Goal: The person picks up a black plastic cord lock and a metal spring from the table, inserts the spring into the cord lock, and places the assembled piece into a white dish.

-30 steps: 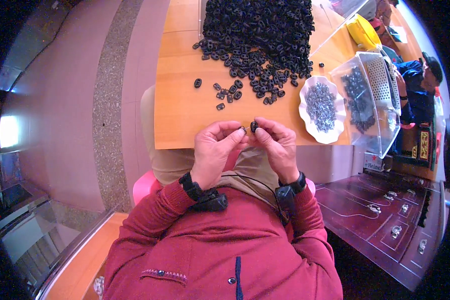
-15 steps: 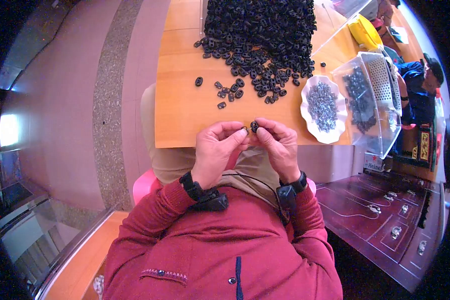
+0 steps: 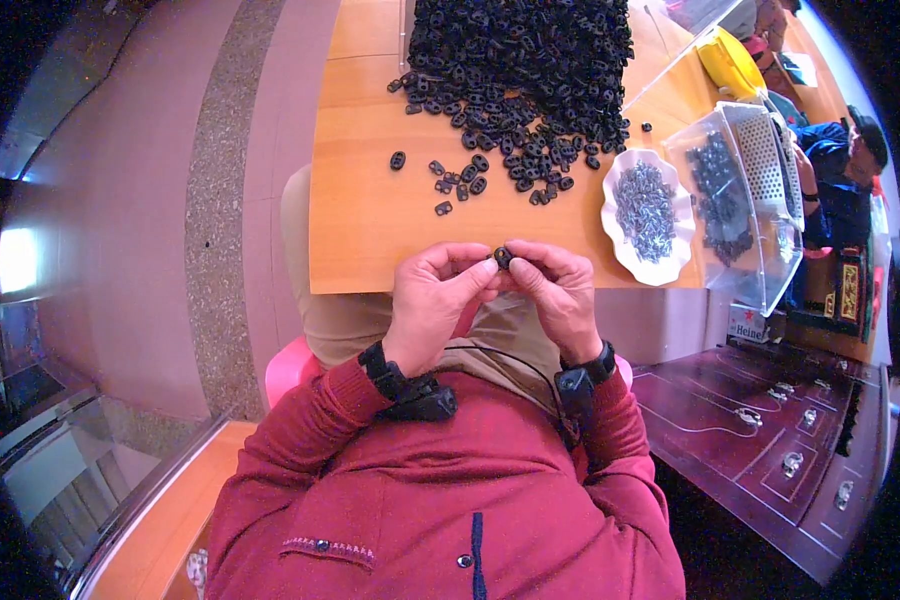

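Observation:
Just off the table's front edge, my left hand and my right hand meet, both closed in a pinch. Between the right thumb and fingers is a black two-holed cord lock piece. The left fingertips press against it, closed on a small dark part mostly hidden by the thumb. Beyond the hands, loose black cord lock pieces spread across the wooden table, spilling from a large heap. To the right stands a white scalloped bowl of small silvery metal pieces, apparently springs.
Right of the bowl sits a clear plastic bin with black parts, beside a white perforated basket. A yellow container lies farther back. Another person sits at the far right. A dark red surface extends at lower right.
My hands have brought their pieces together: the cord lock piece in my right fingers has shifted slightly left and now touches my left fingertips. The things on the table stay put.

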Demonstrator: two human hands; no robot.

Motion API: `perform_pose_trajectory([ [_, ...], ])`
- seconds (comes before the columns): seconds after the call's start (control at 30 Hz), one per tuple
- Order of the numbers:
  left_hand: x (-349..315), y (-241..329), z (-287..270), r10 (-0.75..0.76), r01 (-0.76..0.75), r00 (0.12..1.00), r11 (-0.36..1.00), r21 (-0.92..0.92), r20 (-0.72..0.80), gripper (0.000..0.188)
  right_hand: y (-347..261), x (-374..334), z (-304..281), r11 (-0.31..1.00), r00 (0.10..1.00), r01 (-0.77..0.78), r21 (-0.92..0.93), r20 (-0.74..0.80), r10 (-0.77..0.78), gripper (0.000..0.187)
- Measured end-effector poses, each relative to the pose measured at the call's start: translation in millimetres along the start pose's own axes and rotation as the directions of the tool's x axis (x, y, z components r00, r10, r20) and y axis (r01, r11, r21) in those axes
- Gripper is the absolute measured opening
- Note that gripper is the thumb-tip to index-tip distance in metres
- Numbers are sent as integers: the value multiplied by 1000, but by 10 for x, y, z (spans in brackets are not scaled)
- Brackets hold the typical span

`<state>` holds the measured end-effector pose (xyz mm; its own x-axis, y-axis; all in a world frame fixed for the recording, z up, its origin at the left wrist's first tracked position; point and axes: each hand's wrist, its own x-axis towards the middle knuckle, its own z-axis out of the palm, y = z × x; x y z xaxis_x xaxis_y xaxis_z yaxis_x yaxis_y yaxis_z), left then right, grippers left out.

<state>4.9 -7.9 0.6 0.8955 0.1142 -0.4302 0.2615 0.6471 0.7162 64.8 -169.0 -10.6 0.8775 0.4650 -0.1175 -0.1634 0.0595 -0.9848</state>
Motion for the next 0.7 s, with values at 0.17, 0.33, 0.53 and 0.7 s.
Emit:
perform_pose_trajectory([
  [0.17,1,-17,-13,3,-3,1000,1000,-12,2,15,20,4,-26,998,1000,2,-69,7,-1,22],
  [0.33,2,-29,-17,12,-12,1000,1000,9,-4,14,51,6,-58,1000,999,4,13,43,-4,23],
  [0.53,-6,-19,-22,17,-16,1000,999,-35,20,16,-34,14,-6,993,997,-73,90,1,73,21],
  [0.7,-1,-17,8,14,-13,999,999,-42,30,17,-1,15,-52,995,999,-33,93,31,30,23],
])
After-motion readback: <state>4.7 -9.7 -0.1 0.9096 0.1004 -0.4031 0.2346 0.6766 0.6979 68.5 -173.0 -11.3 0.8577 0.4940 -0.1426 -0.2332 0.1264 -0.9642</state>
